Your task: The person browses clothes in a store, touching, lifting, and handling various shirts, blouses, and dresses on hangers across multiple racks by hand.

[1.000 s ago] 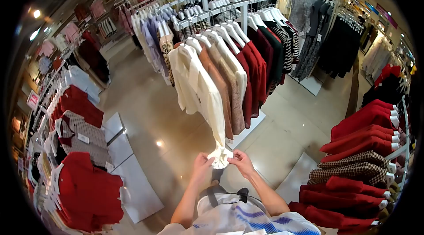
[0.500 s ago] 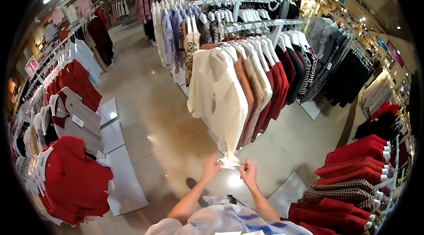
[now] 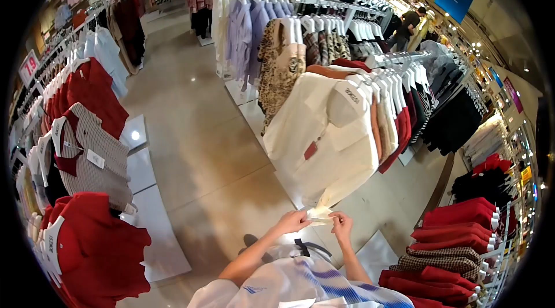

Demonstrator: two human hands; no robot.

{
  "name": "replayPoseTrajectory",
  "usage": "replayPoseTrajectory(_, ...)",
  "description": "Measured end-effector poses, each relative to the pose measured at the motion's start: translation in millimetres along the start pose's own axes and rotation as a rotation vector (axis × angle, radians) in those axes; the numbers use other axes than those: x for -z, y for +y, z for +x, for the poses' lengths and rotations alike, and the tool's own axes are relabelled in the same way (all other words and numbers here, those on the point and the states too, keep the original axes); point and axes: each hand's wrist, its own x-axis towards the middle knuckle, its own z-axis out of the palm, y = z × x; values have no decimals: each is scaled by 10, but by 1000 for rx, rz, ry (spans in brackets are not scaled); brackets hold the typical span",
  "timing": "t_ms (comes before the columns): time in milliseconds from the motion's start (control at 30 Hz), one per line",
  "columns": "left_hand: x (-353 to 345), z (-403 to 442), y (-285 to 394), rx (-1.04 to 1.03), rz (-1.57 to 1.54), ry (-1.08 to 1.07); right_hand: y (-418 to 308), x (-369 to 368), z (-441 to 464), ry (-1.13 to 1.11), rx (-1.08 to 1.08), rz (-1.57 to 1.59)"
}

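A cream collared top hangs on a white hanger at the front of the middle rack. Its lower corner is drawn down toward me into a narrow point. My left hand pinches this pale cloth from the left, and my right hand grips it from the other side. A small pale piece stretches between the fingers; whether it is the hem, a cuff or a label I cannot tell. A dark red tag dangles on the front of the top.
Red tops and a striped polo shirt hang at the left. Folded-looking red garments line a rail at the right. White platform panels border the tiled floor. Further back stands a person in dark clothes.
The view has shifted closer to the middle rack. The cream top now faces me more broadly, spread out, and its red tag has come into sight. Both hands keep hold of its lower end.
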Motion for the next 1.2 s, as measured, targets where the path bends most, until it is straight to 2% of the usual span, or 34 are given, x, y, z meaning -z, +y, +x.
replayPoseTrajectory(67,180,-70,-120,16,-158,-174,19,-101,55,-31,-3,-27)
replayPoseTrajectory(100,265,-110,-184,23,-160,-166,40,-150,113,-54,1,-49)
replayPoseTrajectory(167,480,-214,-296,72,-196,-31,93,-254,204,-119,24,-153)
replayPoseTrajectory(200,609,-278,-321,235,-299,-58,129,-310,253,-174,47,-256)
replayPoseTrajectory(233,653,-348,-446,248,-298,-48,187,-380,324,-190,49,-254)
replayPoseTrajectory(300,693,-490,-735,247,-166,150,326,-534,462,-313,98,-597)
replayPoseTrajectory(333,870,-574,-651,348,-311,139,328,-616,505,-325,96,-593)
replayPoseTrajectory(400,978,-733,-800,412,-386,183,341,-807,614,-489,151,-701)
replayPoseTrajectory(433,1015,-827,-900,465,-463,228,295,-919,651,-502,148,-692)
replayPoseTrajectory(467,1041,-904,-1042,396,-330,281,215,-1036,699,-554,163,-713)
replayPoseTrajectory(533,1137,-1053,-1169,430,-290,334,103,-1290,817,-618,222,-751)
replayPoseTrajectory(700,1544,-1207,-1377,479,-264,467,-108,-1986,1264,-690,265,-692)
replayPoseTrajectory(767,1839,-1171,-1179,618,-339,505,-251,-2298,1479,-734,288,-707)
replayPoseTrajectory(967,2435,-992,-1553,766,-242,605,-784,-3327,2276,-836,393,-655)
replayPoseTrajectory(1100,2956,-545,-1745,724,-250,651,-1206,-3858,2922,-764,439,-538)
replayPoseTrajectory(1200,3350,-126,-1834,741,-245,570,-1228,-4268,3527,-667,407,-340)
